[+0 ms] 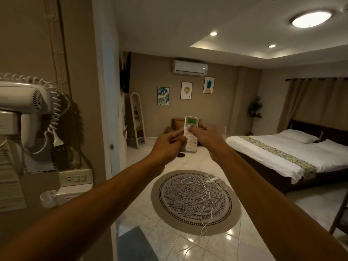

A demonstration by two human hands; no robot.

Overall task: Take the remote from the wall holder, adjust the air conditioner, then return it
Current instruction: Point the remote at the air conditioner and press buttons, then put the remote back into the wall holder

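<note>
White remote [190,134], both hands, air conditioner [190,67] ahead

The pale tiled floor [190,245] carries a round patterned rug [195,202] with a white cable [204,201] strewn across it, beside a white-sheeted bed [293,157] with one pillow [297,135].

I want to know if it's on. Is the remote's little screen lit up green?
Yes, the remote held up in the left hand shows a glowing green screen at its top, facing the camera.
</note>
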